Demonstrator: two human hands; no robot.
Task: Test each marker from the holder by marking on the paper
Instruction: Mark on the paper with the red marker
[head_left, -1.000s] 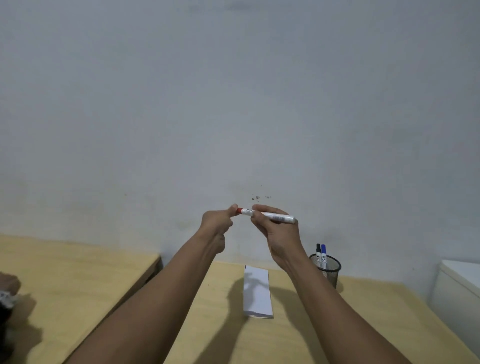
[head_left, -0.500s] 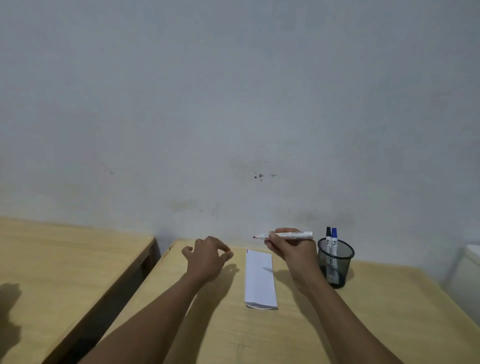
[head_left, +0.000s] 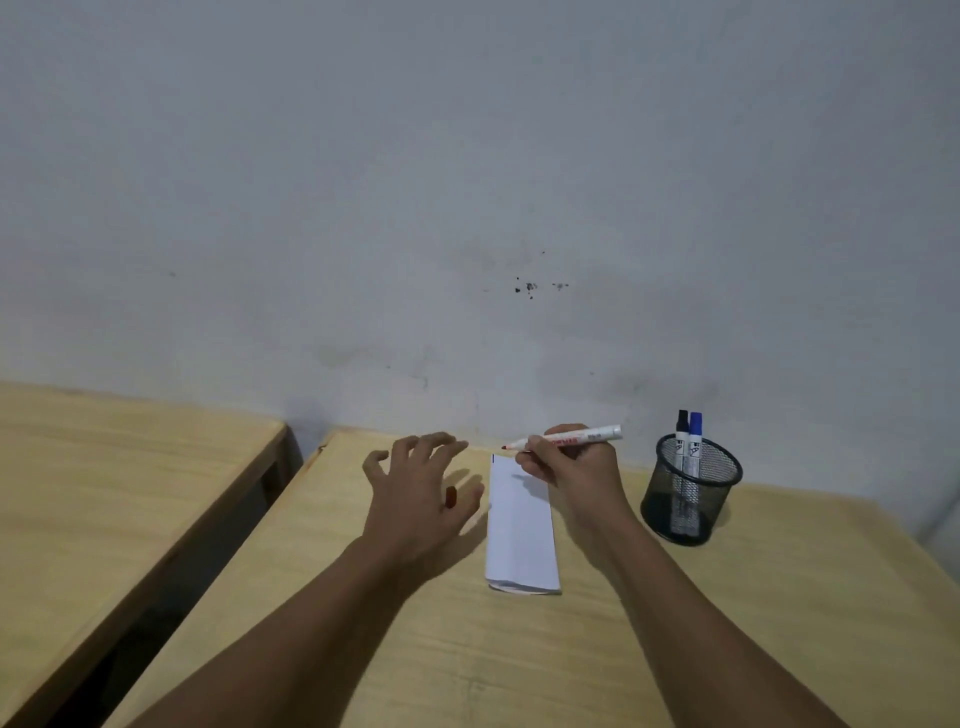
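Note:
A folded white paper (head_left: 521, 525) lies on the wooden desk (head_left: 571, 649), with a small dark mark at its far left corner. My right hand (head_left: 576, 470) grips an uncapped white marker with a red tip (head_left: 571, 438), held almost level, tip pointing left just above the paper's far end. My left hand (head_left: 415, 499) hovers left of the paper with fingers spread; the red cap (head_left: 450, 496) is tucked between thumb and palm. A black mesh holder (head_left: 691, 491) at the right contains a black-capped marker (head_left: 681, 441) and a blue-capped marker (head_left: 695, 444).
A grey wall (head_left: 467, 208) rises right behind the desk's far edge. A second wooden desk (head_left: 104, 493) stands to the left, with a dark gap (head_left: 208, 561) between the two.
The cap has come off the red marker and stays in my left hand. Both hands have dropped from in front of the wall to the desk, and the marker tip now hangs over the paper.

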